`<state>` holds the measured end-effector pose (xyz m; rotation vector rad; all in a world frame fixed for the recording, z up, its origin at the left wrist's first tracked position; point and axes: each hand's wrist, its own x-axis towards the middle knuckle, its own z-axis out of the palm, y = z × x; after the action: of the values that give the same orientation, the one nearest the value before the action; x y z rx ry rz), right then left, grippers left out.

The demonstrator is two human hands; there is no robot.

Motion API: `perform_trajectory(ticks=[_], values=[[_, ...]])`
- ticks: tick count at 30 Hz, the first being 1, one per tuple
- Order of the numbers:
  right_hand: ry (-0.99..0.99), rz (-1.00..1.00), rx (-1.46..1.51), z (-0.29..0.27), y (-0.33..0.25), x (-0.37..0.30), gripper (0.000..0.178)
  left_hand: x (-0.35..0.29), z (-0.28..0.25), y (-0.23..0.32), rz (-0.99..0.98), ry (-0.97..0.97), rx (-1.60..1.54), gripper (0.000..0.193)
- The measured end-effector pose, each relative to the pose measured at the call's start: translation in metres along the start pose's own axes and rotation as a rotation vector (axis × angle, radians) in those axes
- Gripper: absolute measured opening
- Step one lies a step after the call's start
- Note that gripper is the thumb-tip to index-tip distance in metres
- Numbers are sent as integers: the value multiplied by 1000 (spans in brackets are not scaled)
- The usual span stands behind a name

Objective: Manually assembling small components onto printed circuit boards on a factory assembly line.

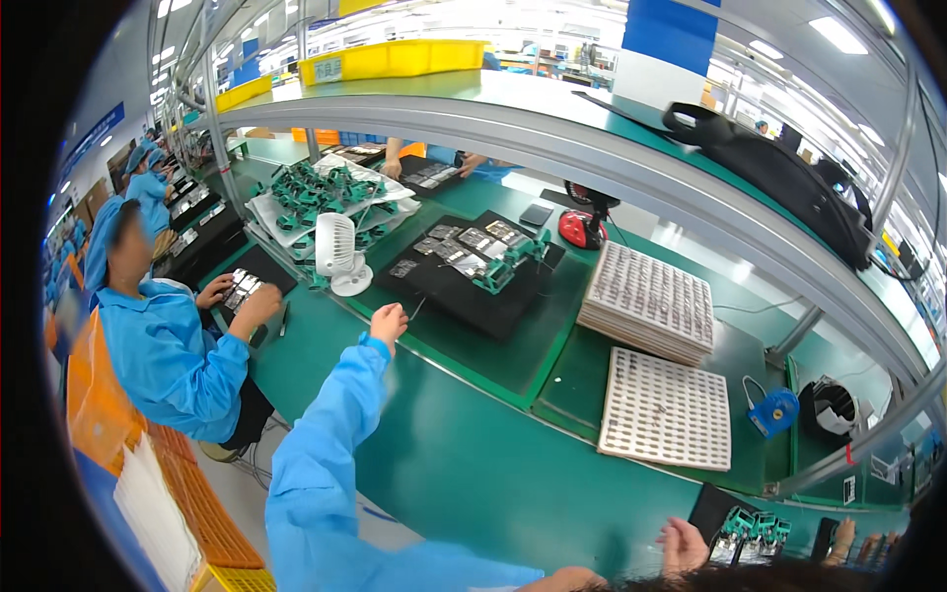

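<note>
My left hand [389,324], at the end of a blue sleeve, reaches over the near edge of the green work surface. Its fingers are curled together, and a thin pale strip shows beside them; what they hold is too small to make out. Just beyond lies a black mat [473,304] with several flat metal-and-black parts [477,243] and green clip fixtures [508,264]. My right hand [683,546] is low at the picture's bottom edge, partly cut off, its fingers apart with nothing visible in them. Near it, more green fixtures [755,531] stand on a black pad.
A white fan [338,255] stands beside a heap of green fixtures [318,197]. White trays of small parts [651,296] are stacked right of centre, with another tray [666,409] in front. A blue tape roll [773,411] sits further right. A co-worker [168,335] handles parts at left; a shelf crosses overhead.
</note>
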<state>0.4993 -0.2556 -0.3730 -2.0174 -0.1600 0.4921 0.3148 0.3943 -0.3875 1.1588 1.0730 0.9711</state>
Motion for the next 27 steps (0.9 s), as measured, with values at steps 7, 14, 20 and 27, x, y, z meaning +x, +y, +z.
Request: perform_trajectory(ticks=[7, 14, 20, 27], values=[[-691, -373, 29, 134, -113, 20, 31, 83, 19, -11, -125, 127, -179, 45], [-899, -122, 236, 260, -201, 92, 44, 103, 18, -11, -200, 220, -323, 32], [-816, 265, 891, 379, -218, 160, 56, 114, 21, -19, -151, 127, -257, 22], [-518, -4, 1002, 414, -229, 173, 48, 118, 13, -27, -106, 42, -321, 15]])
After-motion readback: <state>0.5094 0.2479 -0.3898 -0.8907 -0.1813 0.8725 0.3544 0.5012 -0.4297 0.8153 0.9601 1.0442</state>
